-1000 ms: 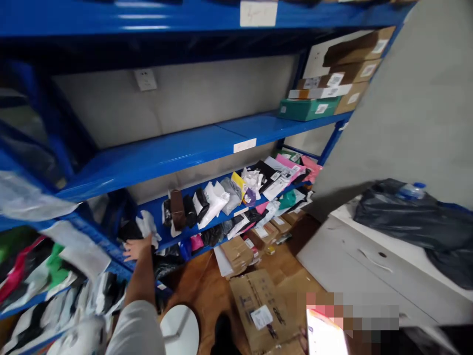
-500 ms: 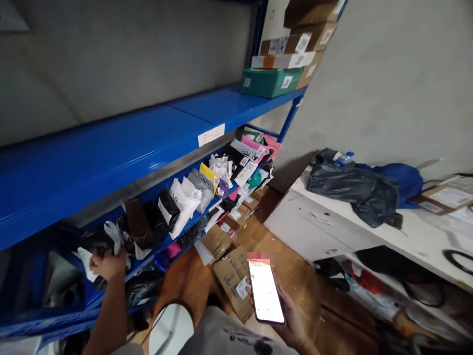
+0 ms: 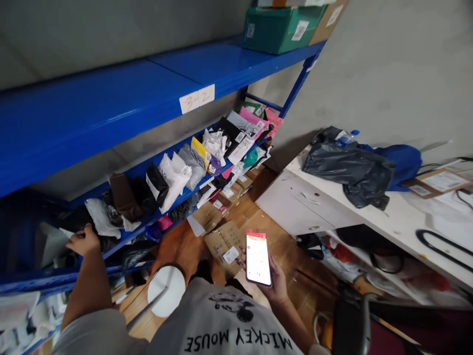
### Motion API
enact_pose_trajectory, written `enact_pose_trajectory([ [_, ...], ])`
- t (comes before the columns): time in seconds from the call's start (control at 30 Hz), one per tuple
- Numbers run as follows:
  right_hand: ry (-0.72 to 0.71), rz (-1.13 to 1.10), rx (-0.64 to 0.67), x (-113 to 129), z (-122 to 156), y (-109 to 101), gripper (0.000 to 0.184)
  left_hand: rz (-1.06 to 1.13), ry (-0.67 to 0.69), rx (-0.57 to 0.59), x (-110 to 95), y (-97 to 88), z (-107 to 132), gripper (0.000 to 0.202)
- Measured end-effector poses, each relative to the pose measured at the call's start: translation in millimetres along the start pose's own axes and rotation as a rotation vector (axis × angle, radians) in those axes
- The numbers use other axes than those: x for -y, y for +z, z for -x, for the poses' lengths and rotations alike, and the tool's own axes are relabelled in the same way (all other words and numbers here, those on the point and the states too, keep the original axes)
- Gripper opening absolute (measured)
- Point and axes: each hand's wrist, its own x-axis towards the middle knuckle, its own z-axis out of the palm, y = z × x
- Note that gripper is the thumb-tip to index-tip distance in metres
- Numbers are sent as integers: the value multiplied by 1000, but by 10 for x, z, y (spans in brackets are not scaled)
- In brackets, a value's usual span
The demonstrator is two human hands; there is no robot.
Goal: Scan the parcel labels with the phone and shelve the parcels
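Observation:
My left hand (image 3: 84, 240) reaches into the lower blue shelf, closed at the front edge of a black parcel (image 3: 76, 219); part of its grip is hidden. Just right of it leans a whitish-grey plastic parcel (image 3: 102, 217), and beyond that a brown parcel (image 3: 125, 198). My right hand (image 3: 276, 281) holds a smartphone (image 3: 258, 259) upright in front of my body, its lit white screen facing me. The text on the screen is too small to read.
Several bagged parcels line the blue rack (image 3: 121, 118), labelled 3-2. A green box (image 3: 283, 30) stands on its upper board. Cardboard boxes (image 3: 225, 244) lie on the floor beside a white round stool (image 3: 166, 291). A white desk (image 3: 295, 202) at right bears a black bag (image 3: 347, 167).
The view has tilted downward. My left hand has moved left along the parcels, off the whitish-grey one, which now leans to its right. The smartphone stays in my right hand.

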Motion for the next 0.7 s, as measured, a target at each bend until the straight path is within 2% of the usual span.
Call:
enact_pose_trajectory([
  [0.07, 1, 31, 7, 134, 87, -136, 59, 71, -63, -40, -118, -64, 324, 71],
  [0.1, 15, 55, 15, 203, 116, -206, 57, 118, -97, -54, -181, -78, 560, 68],
  [0.2, 140, 166, 65, 383, 121, -358, 49, 291, -150, -5, -349, -19, 1554, 64],
  [0.27, 293, 262, 119, 437, 76, -360, 48, 409, -135, 121, -398, 65, 2375, 75],
  [0.37, 559, 406, 206, 344, 21, -207, 55, 634, -88, 454, -284, 74, 3569, 80],
  [0.43, 718, 485, 256, 151, 51, -60, 59, 844, -88, 672, -64, -79, 4186, 88],
  [0.5, 874, 564, 313, -134, 166, 64, 59, 1065, -139, 709, 245, -347, 4622, 87],
  [0.53, 956, 607, 350, -308, 256, 106, 58, 1150, -167, 655, 426, -509, 4784, 86],
  [0.6, 1133, 697, 446, -719, 484, 144, 58, 1248, -228, 464, 844, -861, 5038, 83],
  [0.7, 1403, 795, 596, -1520, 948, 58, 55, 1248, -349, 145, 1654, -1422, 5382, 79],
])
